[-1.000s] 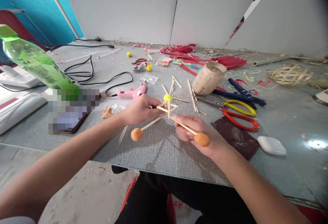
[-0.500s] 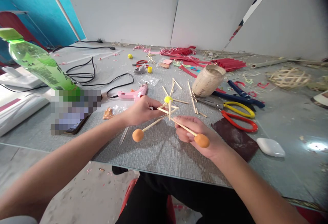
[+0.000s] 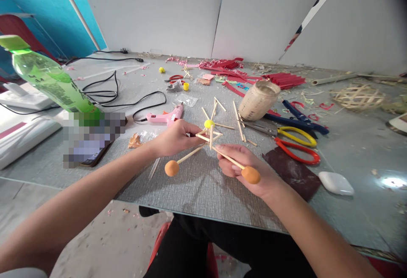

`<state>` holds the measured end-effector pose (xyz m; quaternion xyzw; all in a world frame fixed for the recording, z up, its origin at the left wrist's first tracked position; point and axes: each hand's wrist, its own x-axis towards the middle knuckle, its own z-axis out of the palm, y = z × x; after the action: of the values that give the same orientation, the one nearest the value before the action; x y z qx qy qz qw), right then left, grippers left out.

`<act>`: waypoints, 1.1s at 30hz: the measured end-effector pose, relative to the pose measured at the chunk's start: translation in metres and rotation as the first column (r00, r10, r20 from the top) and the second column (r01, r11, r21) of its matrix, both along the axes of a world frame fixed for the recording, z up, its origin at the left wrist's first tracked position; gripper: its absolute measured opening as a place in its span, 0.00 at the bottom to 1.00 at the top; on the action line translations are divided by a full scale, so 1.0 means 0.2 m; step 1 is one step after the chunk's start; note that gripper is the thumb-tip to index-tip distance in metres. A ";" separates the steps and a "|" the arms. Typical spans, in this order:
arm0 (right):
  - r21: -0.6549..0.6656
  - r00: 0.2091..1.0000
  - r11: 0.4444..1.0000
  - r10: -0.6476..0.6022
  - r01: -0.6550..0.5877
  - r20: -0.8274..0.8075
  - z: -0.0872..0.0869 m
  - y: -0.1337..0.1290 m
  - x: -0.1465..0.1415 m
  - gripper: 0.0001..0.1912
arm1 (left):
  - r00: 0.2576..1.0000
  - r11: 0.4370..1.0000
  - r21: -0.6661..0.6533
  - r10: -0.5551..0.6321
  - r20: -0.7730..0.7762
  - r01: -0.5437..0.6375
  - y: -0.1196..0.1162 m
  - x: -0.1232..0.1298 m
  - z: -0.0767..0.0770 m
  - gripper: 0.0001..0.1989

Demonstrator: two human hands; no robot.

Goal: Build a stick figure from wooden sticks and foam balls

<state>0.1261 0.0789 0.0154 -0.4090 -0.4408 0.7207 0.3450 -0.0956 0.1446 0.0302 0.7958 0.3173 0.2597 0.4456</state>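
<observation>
Between my hands is a small figure of thin wooden sticks (image 3: 211, 136), with a yellow ball (image 3: 209, 124) at its top. Two of its sticks slant toward me and end in orange balls, one at the left (image 3: 172, 168) and one at the right (image 3: 251, 175). My left hand (image 3: 178, 137) pinches the figure's left side, fingertips partly hidden behind the sticks. My right hand (image 3: 238, 161) is closed around the right slanting stick, close to where it meets the frame. Loose wooden sticks (image 3: 238, 121) lie just beyond.
Left of my hands are a pink glue gun (image 3: 165, 116), a phone (image 3: 92, 148) and a green bottle (image 3: 57, 82). To the right stand a jar (image 3: 259, 99), scissors (image 3: 295, 146), blue pliers (image 3: 302, 119), dark sandpaper (image 3: 291, 174) and a white case (image 3: 336, 183). Red strips (image 3: 282, 80) lie behind.
Almost nothing differs. Both hands keep the same hold on the stick figure, and the whole scene has shifted only very slightly.
</observation>
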 end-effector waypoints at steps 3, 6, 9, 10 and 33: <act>-0.012 1.000 1.000 0.001 -0.001 0.005 0.00 0.00 0.00 0.22 | 1.000 1.000 -0.006 -0.007 -0.003 0.007 0.00 0.00 0.00 0.15; -0.004 1.000 1.000 0.001 -0.001 0.007 0.00 0.00 0.00 0.23 | 1.000 1.000 -0.009 -0.017 0.000 0.017 0.00 0.00 0.00 0.15; 0.004 1.000 1.000 -0.017 0.017 0.015 0.00 0.00 0.00 0.23 | 1.000 1.000 -0.011 -0.018 0.005 0.018 0.00 0.00 0.00 0.14; 0.004 1.000 1.000 -0.018 0.018 0.016 0.00 0.00 0.00 0.22 | 1.000 1.000 -0.012 -0.016 0.007 0.016 0.00 0.00 0.00 0.14; 0.015 1.000 1.000 0.014 -0.014 -0.011 0.00 0.00 0.00 0.21 | 1.000 1.000 0.019 -0.016 0.015 0.015 0.01 0.00 0.00 0.14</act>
<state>0.1254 0.0789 0.0152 -0.3992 -0.4473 0.7220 0.3453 -0.0954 0.1458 0.0296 0.8005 0.3054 0.2650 0.4425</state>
